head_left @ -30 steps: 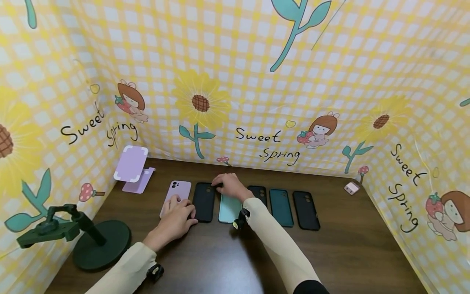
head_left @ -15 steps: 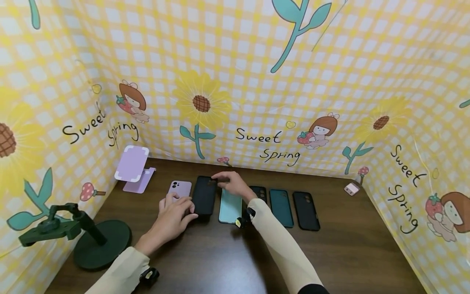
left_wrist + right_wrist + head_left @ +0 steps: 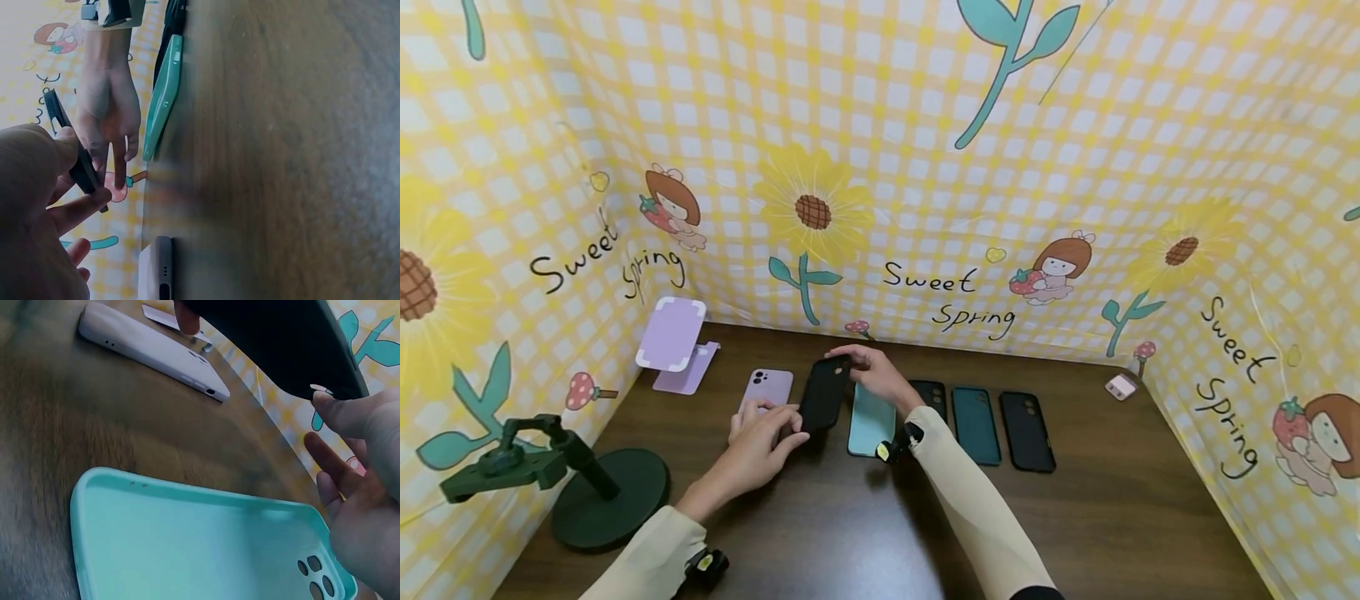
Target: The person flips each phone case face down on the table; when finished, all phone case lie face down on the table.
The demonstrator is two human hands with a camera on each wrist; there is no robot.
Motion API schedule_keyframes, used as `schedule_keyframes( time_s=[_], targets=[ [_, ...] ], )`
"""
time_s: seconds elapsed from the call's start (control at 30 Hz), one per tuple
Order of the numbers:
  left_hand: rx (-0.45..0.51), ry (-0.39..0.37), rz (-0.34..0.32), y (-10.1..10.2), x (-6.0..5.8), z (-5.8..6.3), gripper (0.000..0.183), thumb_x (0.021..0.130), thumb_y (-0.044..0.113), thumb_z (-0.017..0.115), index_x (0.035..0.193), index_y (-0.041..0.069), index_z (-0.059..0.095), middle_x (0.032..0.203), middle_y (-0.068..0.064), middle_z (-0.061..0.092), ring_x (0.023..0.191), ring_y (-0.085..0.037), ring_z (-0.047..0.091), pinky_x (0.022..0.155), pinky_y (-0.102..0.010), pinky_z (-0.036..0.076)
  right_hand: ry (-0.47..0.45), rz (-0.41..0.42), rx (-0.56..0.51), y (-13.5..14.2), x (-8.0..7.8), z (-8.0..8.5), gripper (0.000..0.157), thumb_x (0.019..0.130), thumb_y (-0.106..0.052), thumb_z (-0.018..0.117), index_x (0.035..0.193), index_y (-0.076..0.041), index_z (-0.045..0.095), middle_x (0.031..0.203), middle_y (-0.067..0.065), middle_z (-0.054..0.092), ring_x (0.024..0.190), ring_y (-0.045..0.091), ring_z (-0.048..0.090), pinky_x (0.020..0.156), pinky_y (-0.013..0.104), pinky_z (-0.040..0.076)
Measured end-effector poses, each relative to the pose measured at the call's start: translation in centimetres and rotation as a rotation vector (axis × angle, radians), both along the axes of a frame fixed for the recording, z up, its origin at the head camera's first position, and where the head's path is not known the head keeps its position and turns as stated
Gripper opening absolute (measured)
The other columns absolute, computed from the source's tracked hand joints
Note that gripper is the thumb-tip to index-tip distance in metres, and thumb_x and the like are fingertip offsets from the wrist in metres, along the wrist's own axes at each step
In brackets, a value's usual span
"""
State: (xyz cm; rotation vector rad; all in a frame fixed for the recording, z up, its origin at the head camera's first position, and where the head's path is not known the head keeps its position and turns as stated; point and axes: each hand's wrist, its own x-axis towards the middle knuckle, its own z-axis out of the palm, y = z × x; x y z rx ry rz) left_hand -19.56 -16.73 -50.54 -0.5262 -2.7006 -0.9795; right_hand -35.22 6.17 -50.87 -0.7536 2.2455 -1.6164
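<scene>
A black phone case (image 3: 823, 396) with a camera cutout is tilted up off the table between both hands. My left hand (image 3: 760, 442) pinches its lower end; in the left wrist view the thumb and fingers clasp the case (image 3: 84, 172), seen edge-on. At the top end my right hand (image 3: 880, 379) grips it, thumb (image 3: 337, 412) beside the cutout in the right wrist view. Left of the case lies a light purple phone (image 3: 771, 385), partly covered by my left hand. A mint green case (image 3: 187, 525) lies open side up below my right hand.
Farther right lie a dark case (image 3: 934, 396), a teal case (image 3: 976, 425) and another black case (image 3: 1028, 432). A purple folding stand (image 3: 672, 333) and a dark green stand (image 3: 610, 500) are on the left. A small charger (image 3: 1121, 386) sits at the back right.
The black case has come up off the table, its top end lifting and turning right. My right hand now grips that end, and my left hand has shifted onto the lower end.
</scene>
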Motion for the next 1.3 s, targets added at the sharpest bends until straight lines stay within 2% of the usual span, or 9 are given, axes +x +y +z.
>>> schedule_keyframes(
  time_s=[0.17, 0.47, 0.57, 0.67, 0.77, 0.9, 1.07, 1.2, 1.3],
  targets=[
    [0.072, -0.055, -0.006, 0.3, 0.2, 0.1, 0.015, 0.097, 0.023, 0.071, 0.089, 0.026, 0.059, 0.127, -0.006, 0.070, 0.125, -0.033, 0.039, 0.098, -0.056, 0.021, -0.053, 0.049, -0.067, -0.2, -0.2, -0.3, 0.036, 0.105, -0.007, 0.055, 0.141, -0.011, 0.062, 0.143, 0.009, 0.065, 0.126, 0.018, 0.065, 0.098, 0.027, 0.052],
    [0.119, -0.036, -0.036, 0.3, -0.1, 0.3, 0.011, 0.098, 0.022, 0.070, 0.093, 0.023, 0.060, 0.115, -0.006, 0.071, 0.130, -0.043, 0.043, 0.099, -0.058, 0.024, -0.108, 0.055, -0.093, -0.3, -0.2, -0.1, 0.039, 0.108, -0.016, 0.052, 0.145, -0.007, 0.057, 0.144, 0.011, 0.063, 0.133, 0.020, 0.061, 0.113, 0.041, 0.047],
    [0.092, -0.072, -0.034, 0.2, -0.1, 0.4, 0.011, 0.099, 0.026, 0.070, 0.105, 0.020, 0.063, 0.120, -0.007, 0.070, 0.132, -0.040, 0.044, 0.100, -0.056, 0.026, -0.113, 0.061, -0.076, -0.4, -0.2, -0.1, 0.043, 0.108, -0.017, 0.051, 0.149, -0.006, 0.053, 0.145, 0.011, 0.063, 0.134, 0.019, 0.060, 0.113, 0.042, 0.046],
    [0.007, -0.071, -0.024, 0.0, -0.2, 0.6, 0.041, 0.096, 0.030, 0.073, 0.133, 0.017, 0.059, 0.129, -0.009, 0.069, 0.136, -0.038, 0.042, 0.105, -0.058, 0.026, -0.113, 0.067, -0.053, -0.4, -0.1, 0.0, 0.045, 0.108, -0.017, 0.051, 0.152, -0.007, 0.050, 0.144, 0.011, 0.064, 0.133, 0.020, 0.061, 0.111, 0.041, 0.049],
    [-0.117, -0.003, -0.028, 0.0, -0.4, 0.9, 0.078, 0.093, 0.032, 0.078, 0.159, 0.023, 0.038, 0.141, -0.010, 0.064, 0.141, -0.039, 0.038, 0.110, -0.063, 0.024, -0.082, 0.071, -0.011, -0.5, 0.0, 0.3, 0.046, 0.108, -0.016, 0.051, 0.153, -0.007, 0.048, 0.142, 0.010, 0.065, 0.132, 0.021, 0.062, 0.108, 0.039, 0.051],
    [-0.298, 0.149, -0.076, 0.2, -0.8, 1.5, 0.099, 0.088, 0.035, 0.082, 0.165, 0.037, 0.019, 0.152, -0.009, 0.054, 0.145, -0.044, 0.036, 0.112, -0.066, 0.028, -0.022, 0.070, 0.057, -0.7, 0.0, 0.6, 0.045, 0.108, -0.015, 0.051, 0.152, -0.008, 0.050, 0.139, 0.009, 0.068, 0.131, 0.021, 0.063, 0.106, 0.039, 0.053],
    [-0.424, 0.271, -0.141, 0.7, -0.9, 2.2, 0.095, 0.083, 0.038, 0.087, 0.161, 0.036, 0.032, 0.154, -0.010, 0.051, 0.143, -0.046, 0.041, 0.108, -0.067, 0.037, 0.002, 0.077, 0.101, -0.8, -0.1, 0.6, 0.043, 0.107, -0.018, 0.054, 0.149, -0.007, 0.053, 0.137, 0.006, 0.069, 0.132, 0.020, 0.062, 0.108, 0.043, 0.050],
    [-0.425, 0.284, -0.145, 0.8, -0.8, 2.4, 0.086, 0.082, 0.038, 0.087, 0.156, 0.028, 0.046, 0.152, -0.009, 0.055, 0.142, -0.045, 0.043, 0.105, -0.063, 0.038, 0.020, 0.068, 0.118, -0.8, -0.1, 0.7, 0.037, 0.107, -0.020, 0.057, 0.141, -0.004, 0.059, 0.136, 0.007, 0.069, 0.133, 0.020, 0.062, 0.111, 0.043, 0.048],
    [-0.405, 0.295, -0.128, 0.7, -0.7, 2.2, 0.085, 0.083, 0.038, 0.086, 0.156, 0.023, 0.046, 0.150, -0.008, 0.057, 0.141, -0.043, 0.044, 0.104, -0.061, 0.038, 0.027, 0.036, 0.134, -0.7, 0.0, 0.8, 0.034, 0.106, -0.022, 0.058, 0.137, -0.008, 0.063, 0.135, 0.008, 0.069, 0.128, 0.020, 0.063, 0.107, 0.041, 0.051]
  ],
)
